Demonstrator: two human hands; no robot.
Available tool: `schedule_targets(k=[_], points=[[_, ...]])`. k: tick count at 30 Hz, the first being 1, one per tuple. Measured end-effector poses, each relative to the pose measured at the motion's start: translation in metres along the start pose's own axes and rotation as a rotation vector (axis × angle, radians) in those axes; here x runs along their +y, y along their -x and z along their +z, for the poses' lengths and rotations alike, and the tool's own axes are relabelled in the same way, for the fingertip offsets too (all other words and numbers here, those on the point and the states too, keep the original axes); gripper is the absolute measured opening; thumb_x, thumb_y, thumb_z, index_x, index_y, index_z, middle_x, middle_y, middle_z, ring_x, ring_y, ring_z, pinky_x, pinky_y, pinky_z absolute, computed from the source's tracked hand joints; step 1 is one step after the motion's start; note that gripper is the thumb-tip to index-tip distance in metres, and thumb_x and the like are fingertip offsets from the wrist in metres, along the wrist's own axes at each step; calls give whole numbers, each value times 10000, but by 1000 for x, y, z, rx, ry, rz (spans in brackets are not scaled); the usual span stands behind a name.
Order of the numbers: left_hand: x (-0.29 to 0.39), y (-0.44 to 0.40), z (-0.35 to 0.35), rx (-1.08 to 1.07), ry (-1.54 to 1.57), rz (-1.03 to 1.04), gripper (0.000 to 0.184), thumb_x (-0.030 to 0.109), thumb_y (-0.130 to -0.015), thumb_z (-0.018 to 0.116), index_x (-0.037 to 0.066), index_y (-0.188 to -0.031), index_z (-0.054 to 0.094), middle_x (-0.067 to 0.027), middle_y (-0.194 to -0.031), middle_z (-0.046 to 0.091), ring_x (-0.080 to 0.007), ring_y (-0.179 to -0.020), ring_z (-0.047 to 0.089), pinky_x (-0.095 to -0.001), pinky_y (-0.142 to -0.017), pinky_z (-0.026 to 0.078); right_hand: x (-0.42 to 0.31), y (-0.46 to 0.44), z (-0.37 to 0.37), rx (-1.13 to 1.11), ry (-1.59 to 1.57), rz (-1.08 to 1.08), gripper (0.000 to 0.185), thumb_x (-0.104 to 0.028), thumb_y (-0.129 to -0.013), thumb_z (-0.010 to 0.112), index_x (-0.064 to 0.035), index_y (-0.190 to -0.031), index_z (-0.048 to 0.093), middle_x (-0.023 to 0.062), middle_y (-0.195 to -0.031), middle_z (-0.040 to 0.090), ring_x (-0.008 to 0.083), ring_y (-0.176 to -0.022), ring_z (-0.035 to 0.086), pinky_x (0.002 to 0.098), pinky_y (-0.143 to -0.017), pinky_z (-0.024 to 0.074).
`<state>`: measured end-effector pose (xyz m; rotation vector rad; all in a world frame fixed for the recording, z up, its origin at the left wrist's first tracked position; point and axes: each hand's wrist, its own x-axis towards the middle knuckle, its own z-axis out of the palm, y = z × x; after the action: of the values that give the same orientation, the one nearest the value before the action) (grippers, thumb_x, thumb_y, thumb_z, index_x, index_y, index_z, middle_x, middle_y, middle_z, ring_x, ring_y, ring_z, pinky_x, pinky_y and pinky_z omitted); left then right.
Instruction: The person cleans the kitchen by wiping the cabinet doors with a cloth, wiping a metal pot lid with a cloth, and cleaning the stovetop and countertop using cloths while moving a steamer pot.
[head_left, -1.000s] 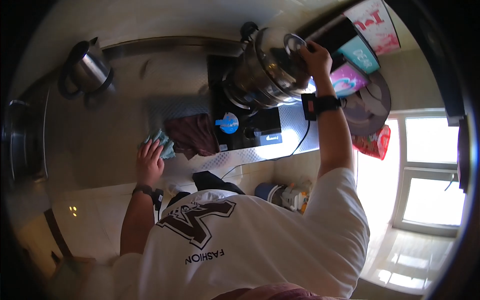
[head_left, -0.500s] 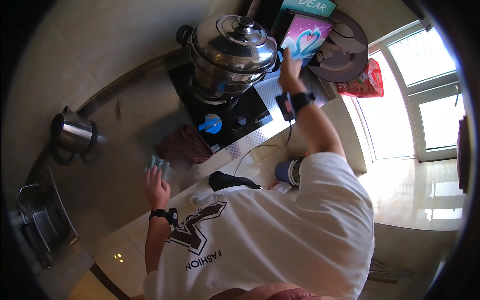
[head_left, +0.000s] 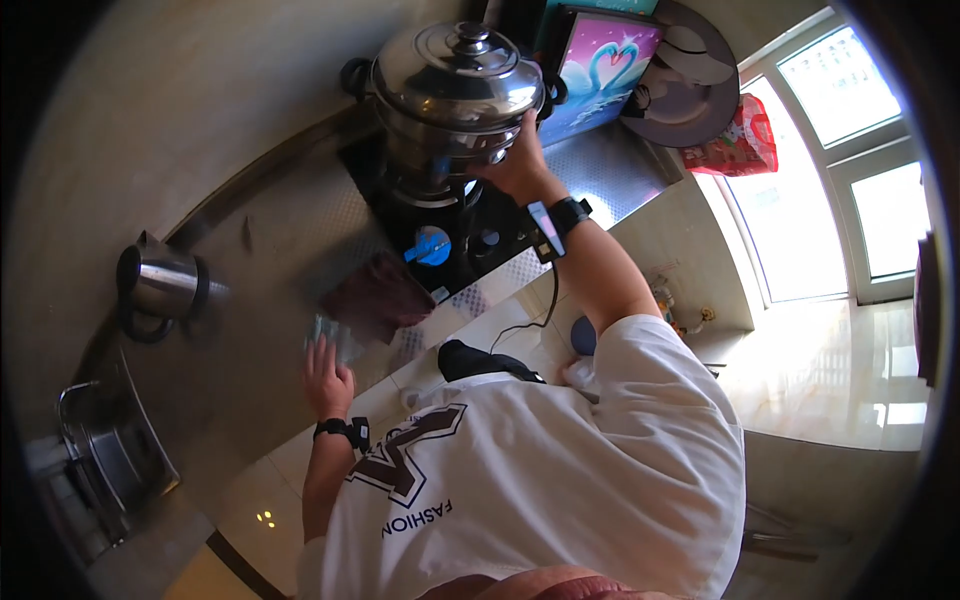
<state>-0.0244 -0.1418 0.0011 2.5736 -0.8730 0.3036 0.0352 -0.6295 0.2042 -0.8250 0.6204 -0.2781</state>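
Note:
My left hand (head_left: 326,378) lies on the steel counter with its fingers stretched out over a small pale green cloth (head_left: 335,338). Right beside that cloth is a folded dark brown cloth (head_left: 378,297). My right hand (head_left: 518,168) is at the near right side of a large steel pot (head_left: 440,130), thumb up and apart from the fingers, whose tips are partly unclear against the pot. The domed lid (head_left: 455,75) sits on the pot, which stands on a black cooktop (head_left: 480,250) with a blue sticker (head_left: 432,246).
A steel kettle (head_left: 165,282) stands at the back left, and a sink (head_left: 125,440) is at the far left. Behind the pot on the right are a swan picture box (head_left: 605,75), a round dark plate (head_left: 685,95) and a red bag (head_left: 738,140). A cable (head_left: 550,310) hangs from my right wrist.
My right hand has come off the lid knob, passed the right-hand pot handle, and moved down and left to the pot's side. The lid, tilted earlier, now lies level. My left hand stays at the green cloth.

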Motion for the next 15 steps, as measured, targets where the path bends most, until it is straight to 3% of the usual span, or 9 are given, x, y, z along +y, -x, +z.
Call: schedule_targets(k=[2, 3, 4, 6, 8, 10, 11, 15], points=[[0, 2, -2, -12, 9, -17, 456, 52, -776, 619, 81, -1231, 613, -84, -1421, 569, -359, -1337, 493, -507, -1108, 406, -11, 19, 11, 34, 82, -38, 828, -714, -964, 345, -176, -1574, 191, 132, -1612, 238, 468, -1468, 237, 722, -1093, 304], [1, 0, -3, -23, 20, -17, 456, 51, -782, 618, 84, -1237, 614, -81, -1427, 563, -351, -1347, 482, -502, -1121, 396, -21, 19, 13, 76, 25, 79, 846, -720, -941, 367, -194, -1580, 193, 111, -1620, 230, 460, -1475, 236, 704, -1116, 286], [0, -1, -4, -31, 32, -17, 456, 51, -788, 617, 86, -1243, 614, -77, -1433, 557, -342, -1358, 472, -496, -1134, 385, -17, -1, -8, 22, 60, 68, 872, -765, -917, 390, -218, -1569, 202, 99, -1577, 295, 480, -1403, 315, 655, -1100, 353], [-3, 1, -2, -57, 34, -39, 445, 63, -807, 608, 88, -1252, 615, -74, -1451, 540, -326, -1386, 440, -490, -1144, 365, -19, 5, -5, 29, 109, 91, 872, -758, -925, 383, -227, -1581, 165, 85, -1590, 268, 469, -1400, 319, 651, -1125, 323], [-1, 0, -2, -74, 18, -47, 426, 77, -825, 598, 86, -1251, 615, -74, -1462, 529, -314, -1402, 420, -484, -1152, 346, -18, 13, 1, -1, 127, 89, 882, -752, -932, 372, -233, -1598, 116, 65, -1628, 210, 463, -1412, 297, 652, -1145, 292], [0, 0, -1, -25, 15, -29, 442, 77, -793, 612, 88, -1235, 610, -84, -1411, 575, -340, -1334, 489, -522, -1110, 385, -18, 19, 9, 122, 88, 83, 889, -752, -937, 355, -245, -1610, 69, 47, -1663, 138, 458, -1433, 261, 648, -1149, 291], [0, 0, 0, -16, 17, -28, 438, 78, -793, 611, 90, -1231, 614, -84, -1410, 576, -339, -1335, 488, -520, -1109, 385, -18, 18, 5, 60, 105, 75, 911, -767, -926, 355, -249, -1612, 56, 43, -1679, 90, 461, -1472, 192, 646, -1156, 282], [-2, -2, -1, -21, 20, -32, 429, 81, -796, 610, 93, -1224, 626, -81, -1407, 578, -336, -1332, 490, -515, -1110, 384, -18, 8, -7, -24, 81, 92, 944, -795, -903, 364, -250, -1611, 58, 46, -1683, 63, 476, -1496, 148, 653, -1158, 269]])
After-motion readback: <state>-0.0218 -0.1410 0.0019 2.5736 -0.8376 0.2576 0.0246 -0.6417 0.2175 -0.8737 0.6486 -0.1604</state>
